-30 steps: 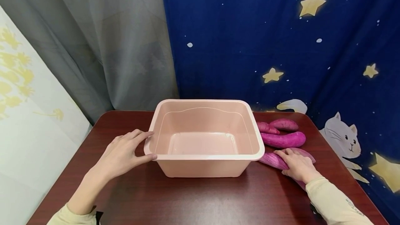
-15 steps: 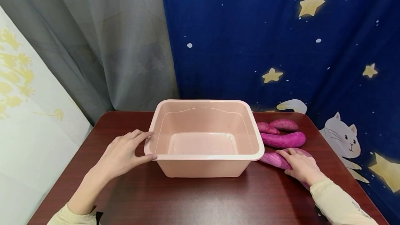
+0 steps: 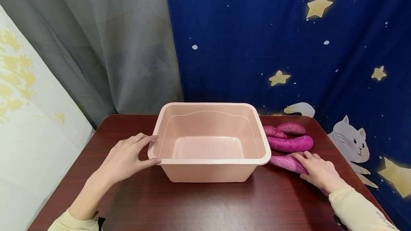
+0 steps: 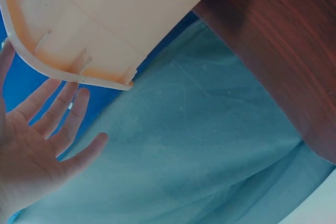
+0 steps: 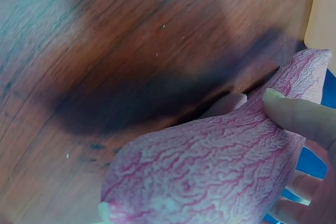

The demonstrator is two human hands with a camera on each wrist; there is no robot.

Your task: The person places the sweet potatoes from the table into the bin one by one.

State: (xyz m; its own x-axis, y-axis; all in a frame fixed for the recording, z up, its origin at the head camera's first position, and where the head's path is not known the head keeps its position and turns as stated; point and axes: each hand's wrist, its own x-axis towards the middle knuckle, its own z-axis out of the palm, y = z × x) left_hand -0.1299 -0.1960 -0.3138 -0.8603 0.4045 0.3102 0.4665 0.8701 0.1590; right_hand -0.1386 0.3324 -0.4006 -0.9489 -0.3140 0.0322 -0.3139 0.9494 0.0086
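A pale pink plastic tub (image 3: pixel 208 172) stands in the middle of the table in the head view. My left hand (image 3: pixel 123 158) touches its left rim with thumb and fingertips, its fingers mostly straight; in the left wrist view, fingertips lie against the rim (image 4: pixel 63 74). On the right, my right hand (image 3: pixel 321 172) grips a long eggplant with pink-and-white veins (image 3: pixel 289 163), thumb on one side and fingers round the other. Its blunt end fills the lower right wrist view, where the eggplant (image 5: pixel 194 177) lies low over the table, contact unclear. The hand partly covers it in the head view.
Behind the right hand lie a bright magenta eggplant (image 3: pixel 290 144) and two reddish-purple sweet potatoes, one (image 3: pixel 291 128) farther right and one (image 3: pixel 274 132) beside the tub. The brown table (image 3: pixel 208 209) ends at the curtains.
My right hand has slid a little to the right, drawing the veined eggplant with it. The pale vegetable behind it is now mostly hidden. My left hand and the tub stay put.
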